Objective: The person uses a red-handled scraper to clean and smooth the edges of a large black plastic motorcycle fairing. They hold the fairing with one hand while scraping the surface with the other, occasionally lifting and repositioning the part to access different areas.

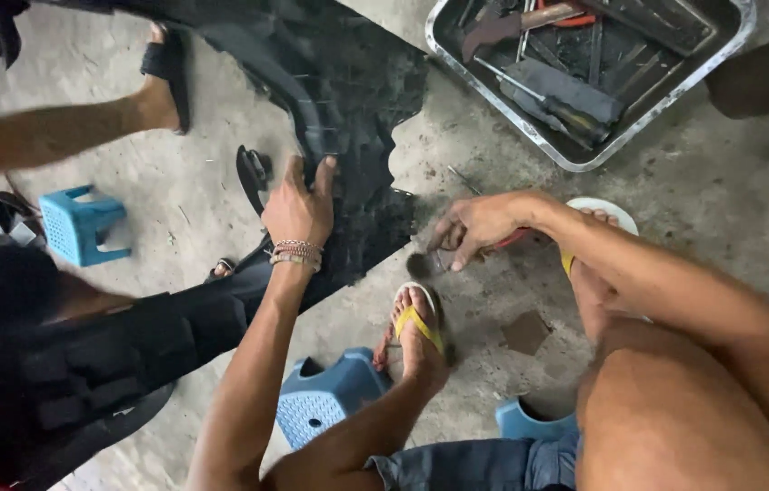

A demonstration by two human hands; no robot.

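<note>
Our left hand (pixel 298 207) presses flat, fingers spread, on a black ribbed plastic panel (pixel 348 100) lying on rough concrete floor (pixel 721 209). Right of that grip, our right hand (pixel 475 227) is closed on a red-handled tool (pixel 514 239). Beyond it sits a dented metal tray (pixel 575 156) of tools.

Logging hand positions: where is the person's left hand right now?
In the head view, the left hand rests left of centre on the black plastic panel lying on the concrete floor.
</note>
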